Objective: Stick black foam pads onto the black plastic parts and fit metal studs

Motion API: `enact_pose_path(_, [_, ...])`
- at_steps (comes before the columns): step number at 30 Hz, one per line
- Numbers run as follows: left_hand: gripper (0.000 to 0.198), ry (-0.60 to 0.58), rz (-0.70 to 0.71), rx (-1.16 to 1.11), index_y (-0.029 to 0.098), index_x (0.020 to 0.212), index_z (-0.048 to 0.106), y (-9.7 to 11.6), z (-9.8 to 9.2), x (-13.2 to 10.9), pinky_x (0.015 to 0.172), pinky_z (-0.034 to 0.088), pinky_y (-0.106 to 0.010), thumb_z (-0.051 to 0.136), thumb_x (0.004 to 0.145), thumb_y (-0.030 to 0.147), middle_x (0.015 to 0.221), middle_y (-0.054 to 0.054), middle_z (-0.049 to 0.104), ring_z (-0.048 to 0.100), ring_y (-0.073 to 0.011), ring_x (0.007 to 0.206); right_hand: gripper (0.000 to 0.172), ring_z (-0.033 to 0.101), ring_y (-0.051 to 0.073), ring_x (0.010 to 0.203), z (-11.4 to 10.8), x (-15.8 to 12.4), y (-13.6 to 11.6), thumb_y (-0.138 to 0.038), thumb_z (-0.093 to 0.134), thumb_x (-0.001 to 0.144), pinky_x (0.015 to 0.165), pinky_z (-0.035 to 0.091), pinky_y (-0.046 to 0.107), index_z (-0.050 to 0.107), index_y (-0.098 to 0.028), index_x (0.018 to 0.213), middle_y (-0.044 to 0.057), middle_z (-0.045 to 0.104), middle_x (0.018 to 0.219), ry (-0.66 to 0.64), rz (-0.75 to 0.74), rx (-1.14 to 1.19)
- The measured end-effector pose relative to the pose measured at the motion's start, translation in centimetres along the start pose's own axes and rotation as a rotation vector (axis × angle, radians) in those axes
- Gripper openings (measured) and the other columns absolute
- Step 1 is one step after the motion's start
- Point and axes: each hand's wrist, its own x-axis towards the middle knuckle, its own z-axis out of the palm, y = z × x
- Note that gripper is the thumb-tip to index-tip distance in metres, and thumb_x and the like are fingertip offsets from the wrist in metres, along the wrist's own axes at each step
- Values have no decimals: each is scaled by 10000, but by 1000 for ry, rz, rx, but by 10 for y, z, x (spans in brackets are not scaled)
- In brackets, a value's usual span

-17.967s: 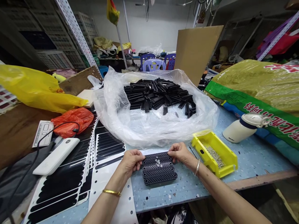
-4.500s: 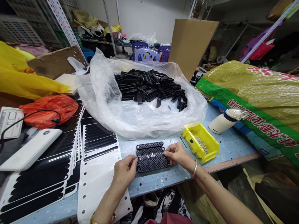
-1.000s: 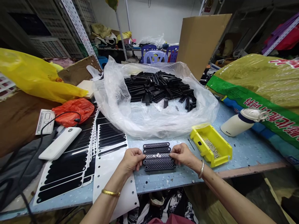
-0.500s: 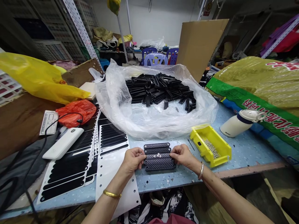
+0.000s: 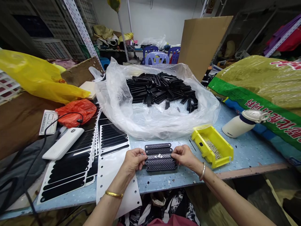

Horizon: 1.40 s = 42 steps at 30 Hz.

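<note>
The left hand [image 5: 134, 161] and right hand [image 5: 184, 157] sit on a blue speckled worktable [image 5: 164, 185], fingers curled together at opposite ends of five black mesh plastic strips [image 5: 161, 157] laid side by side; whether either hand pinches cannot be told. Small metal rings [image 5: 159, 156] lie along the middle strip. Sheets of black stickers [image 5: 70, 169] lie left of the left hand, and a yellow plastic bin [image 5: 211, 150] of small metal parts [image 5: 213, 148] sits right of the right hand. Beyond, a clear plastic bag [image 5: 122, 119] holds a heap of black combs [image 5: 160, 89].
</note>
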Motion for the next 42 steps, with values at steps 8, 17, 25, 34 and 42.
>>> enact_pose_path(8, [191, 2, -12, 58, 154, 546, 559, 3, 2, 3, 262, 211, -138, 730, 502, 228, 329, 45, 526, 363, -42, 223, 189, 453, 91, 352, -1, 2, 3, -327, 634, 635, 346, 353, 207, 565, -174, 550, -42, 502, 415, -21, -15, 6])
enact_pose_path(17, [190, 4, -44, 94, 164, 549, 542, -2, 1, 4, 235, 198, -150, 709, 558, 252, 347, 19, 549, 454, -95, 224, 211, 450, 96, 370, -1, 0, 2, -346, 645, 641, 368, 336, 211, 578, -172, 541, -34, 503, 418, -24, -34, -28])
enact_pose_path(25, [212, 38, 24, 173, 170, 554, 535, -2, 0, -4, 270, 207, -159, 674, 637, 308, 396, 8, 572, 495, -105, 265, 247, 408, 97, 418, 3, -7, 1, -311, 572, 731, 405, 303, 215, 534, -184, 522, -39, 470, 427, 7, -109, -68])
enact_pose_path(34, [130, 156, 521, 640, 246, 779, 764, -4, 10, -14, 576, 424, -268, 683, 683, 211, 546, 7, 665, 579, -166, 517, 145, 562, 161, 542, 1, -9, -1, -219, 607, 743, 543, 406, 257, 742, -168, 722, 35, 667, 586, 260, -280, -465])
enact_pose_path(42, [196, 80, 578, 1073, 241, 734, 753, -5, 32, -9, 634, 384, -304, 571, 798, 208, 707, -86, 732, 656, -249, 670, 203, 677, 206, 800, 28, -15, -19, -234, 548, 874, 719, 461, 274, 749, -205, 885, 80, 751, 874, 80, -464, -878])
